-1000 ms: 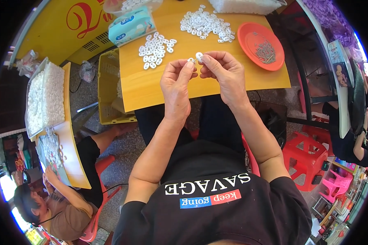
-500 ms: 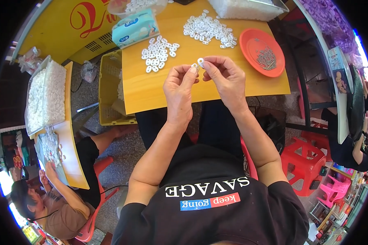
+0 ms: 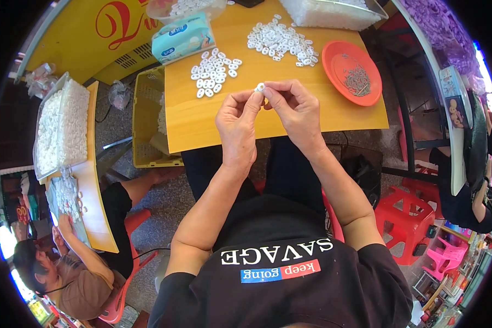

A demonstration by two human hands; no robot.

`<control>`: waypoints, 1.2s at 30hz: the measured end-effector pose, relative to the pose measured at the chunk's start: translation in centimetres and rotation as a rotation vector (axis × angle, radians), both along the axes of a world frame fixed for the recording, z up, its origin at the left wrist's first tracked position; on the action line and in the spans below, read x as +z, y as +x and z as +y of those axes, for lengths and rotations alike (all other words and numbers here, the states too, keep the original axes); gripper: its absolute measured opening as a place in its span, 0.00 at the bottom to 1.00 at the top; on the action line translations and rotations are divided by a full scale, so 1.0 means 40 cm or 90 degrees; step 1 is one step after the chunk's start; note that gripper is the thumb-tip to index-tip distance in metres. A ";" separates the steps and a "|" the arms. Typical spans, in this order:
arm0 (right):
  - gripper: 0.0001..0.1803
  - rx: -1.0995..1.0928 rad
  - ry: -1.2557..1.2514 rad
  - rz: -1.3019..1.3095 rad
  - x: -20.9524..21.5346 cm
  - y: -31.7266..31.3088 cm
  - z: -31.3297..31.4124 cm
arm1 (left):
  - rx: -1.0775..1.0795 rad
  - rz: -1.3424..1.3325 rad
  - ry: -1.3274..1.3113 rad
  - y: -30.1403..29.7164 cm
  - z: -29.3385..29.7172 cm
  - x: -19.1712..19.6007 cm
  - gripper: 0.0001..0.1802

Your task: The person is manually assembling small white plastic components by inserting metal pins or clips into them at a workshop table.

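Over the near half of the yellow tabletop, my left hand (image 3: pixel 237 120) and my right hand (image 3: pixel 298 112) meet fingertip to fingertip. Both thumbs and forefingers pinch small white plastic pieces with a round hole (image 3: pixel 260 87); fingers hide much of them, and whether a metal pin is between them I cannot tell. Beyond my left hand lies a loose group of white two-holed oval pieces (image 3: pixel 217 68). A larger pile of similar pieces (image 3: pixel 281 41) is farther back. To the right, a red plastic dish (image 3: pixel 333 74) holds many thin metal pins (image 3: pixel 357 82).
A blue tissue pack (image 3: pixel 181 38) and a clear bin of white pieces (image 3: pixel 333 15) stand at the back of the table (image 3: pixel 213 123). A yellow crate (image 3: pixel 142 117) is beside it. At the left, a person (image 3: pixel 87 284) works at another table; red stools (image 3: pixel 404 218) stand right.
My right hand has moved slightly left and in toward my left hand. The white pieces, seen side by side before, are now pressed together between my fingertips.
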State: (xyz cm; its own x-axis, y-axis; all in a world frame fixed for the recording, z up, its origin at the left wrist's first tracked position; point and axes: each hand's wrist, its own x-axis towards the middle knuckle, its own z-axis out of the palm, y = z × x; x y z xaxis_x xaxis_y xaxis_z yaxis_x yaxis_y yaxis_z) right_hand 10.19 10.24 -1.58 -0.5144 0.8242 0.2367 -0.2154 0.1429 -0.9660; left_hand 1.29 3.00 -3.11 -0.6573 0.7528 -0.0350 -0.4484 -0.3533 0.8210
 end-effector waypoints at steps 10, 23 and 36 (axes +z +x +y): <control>0.15 0.139 -0.296 0.109 0.025 0.018 0.002 | -0.083 0.126 0.053 -0.036 -0.033 -0.022 0.17; 0.38 0.248 -0.433 0.180 0.022 -0.019 -0.062 | -0.148 0.109 0.175 -0.041 -0.048 -0.033 0.13; 0.10 -0.007 0.128 -0.235 -0.061 -0.004 0.168 | 0.209 0.416 -0.236 -0.329 -0.117 -0.036 0.16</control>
State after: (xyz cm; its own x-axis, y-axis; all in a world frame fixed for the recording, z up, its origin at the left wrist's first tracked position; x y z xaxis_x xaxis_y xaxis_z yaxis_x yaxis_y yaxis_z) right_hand 10.05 16.96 -4.03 -0.5865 0.7862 0.1946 0.1424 0.3367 -0.9308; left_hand -11.89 -1.67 -4.54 -0.8159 0.5335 0.2229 0.2405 -0.0374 0.9699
